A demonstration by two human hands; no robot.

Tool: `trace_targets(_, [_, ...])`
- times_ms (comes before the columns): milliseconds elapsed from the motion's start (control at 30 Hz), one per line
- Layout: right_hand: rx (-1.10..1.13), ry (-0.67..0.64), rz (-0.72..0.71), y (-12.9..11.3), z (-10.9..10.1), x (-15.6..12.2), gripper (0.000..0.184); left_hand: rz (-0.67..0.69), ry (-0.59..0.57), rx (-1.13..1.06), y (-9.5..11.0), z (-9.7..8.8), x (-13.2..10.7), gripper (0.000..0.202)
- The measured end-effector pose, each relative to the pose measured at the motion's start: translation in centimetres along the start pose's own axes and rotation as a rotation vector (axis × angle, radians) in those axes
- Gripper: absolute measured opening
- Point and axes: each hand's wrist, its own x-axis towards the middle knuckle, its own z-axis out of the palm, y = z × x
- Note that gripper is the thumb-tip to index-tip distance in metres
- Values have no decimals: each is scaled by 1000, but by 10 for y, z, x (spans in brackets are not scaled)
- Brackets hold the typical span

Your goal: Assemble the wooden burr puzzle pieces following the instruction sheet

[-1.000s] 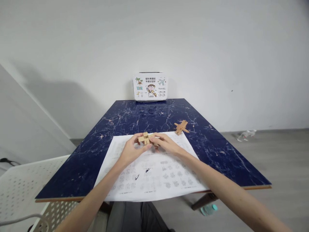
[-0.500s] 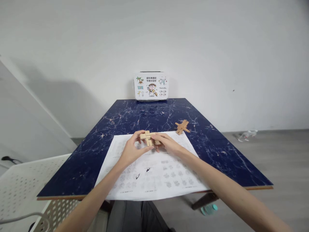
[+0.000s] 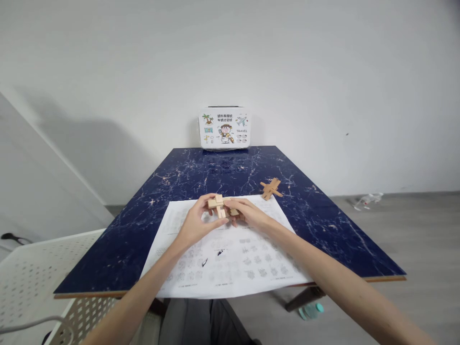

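Observation:
Between my two hands is a light wooden burr puzzle (image 3: 220,203), made of crossing notched bars, held just above the printed sheet (image 3: 226,268). My left hand (image 3: 197,218) grips its left side, with fingers behind and the thumb along the near bar. My right hand (image 3: 247,211) is closed on the puzzle's right side, its fingers over the right-hand bar and hiding part of it. A second, darker wooden puzzle (image 3: 271,189) of crossed bars lies at the sheet's far right corner, apart from both hands.
The blue marbled table (image 3: 215,172) carries a white cartoon travel case (image 3: 225,128) at its far edge, against the wall. A white perforated rack (image 3: 32,268) stands at the left. Below the right front edge is a bottle (image 3: 312,311) on the floor.
The wooden puzzle has shifted very slightly within my fingers, and its bars look a little differently set. Both hands keep nearly the same place and hold.

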Motion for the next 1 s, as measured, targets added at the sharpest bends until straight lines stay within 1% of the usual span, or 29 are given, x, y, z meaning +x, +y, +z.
trace_targets(67, [2,8,3,1,-1,1,39,-27,-2,-15,1,0,1,66])
trace_targets(167, [-4,18,13,3,-1,2,40,-38,9,-60,1,0,2,47])
trace_targets(233, [-22,14,15,3,0,3,40,-42,23,-84,0,-1,3,40])
trace_targets(367, [-55,16,5,3,3,1,42,-98,49,-105,-1,-1,4,39])
trace_targets(433, [-33,30,9,2,3,1,43,-133,66,-131,-1,-1,5,41])
trace_targets(567, [159,48,66,0,0,3,39,-182,128,-170,-4,0,7,42])
trace_targets(667, [335,68,153,-3,-3,4,27,-179,158,-172,-6,0,8,42])
trace_targets(733, [423,53,186,-4,-3,4,24,-172,168,-152,-7,-1,8,42])
trace_targets(800, [444,0,165,-4,-4,3,26,-159,184,-127,-9,-1,8,42])
trace_targets(867, [403,-45,109,-3,-4,3,29,-138,190,-97,-10,-1,8,43])
trace_targets(1000, [287,-40,26,1,-4,2,27,-93,172,-9,-10,-1,4,41])
